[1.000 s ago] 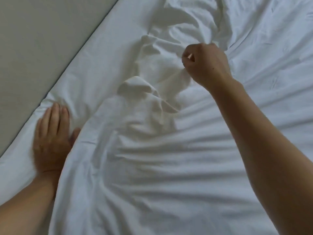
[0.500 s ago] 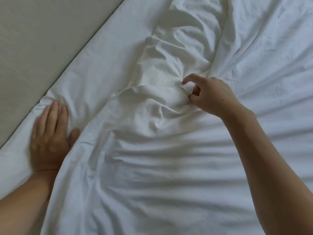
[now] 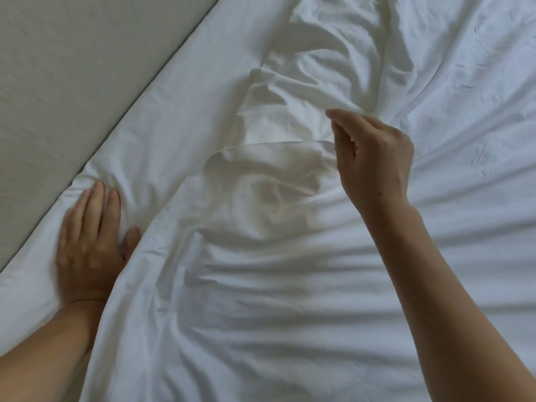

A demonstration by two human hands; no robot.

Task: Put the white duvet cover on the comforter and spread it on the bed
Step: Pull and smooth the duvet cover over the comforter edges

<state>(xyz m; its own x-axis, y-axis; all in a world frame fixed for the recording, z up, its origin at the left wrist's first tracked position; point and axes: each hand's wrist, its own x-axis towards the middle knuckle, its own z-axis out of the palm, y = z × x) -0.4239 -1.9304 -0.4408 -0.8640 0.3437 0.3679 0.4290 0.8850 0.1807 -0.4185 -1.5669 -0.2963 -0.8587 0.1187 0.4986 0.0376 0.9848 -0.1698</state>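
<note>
My left hand (image 3: 88, 242) lies flat, fingers straight together, pressing the white duvet cover (image 3: 261, 285) down near the bed's edge beside the grey wall (image 3: 72, 68). Farther out, my right hand (image 3: 374, 163) hovers loosely curled over a bunched ridge; I cannot tell whether its fingertips pinch fabric. The ridge runs away from me.
</note>
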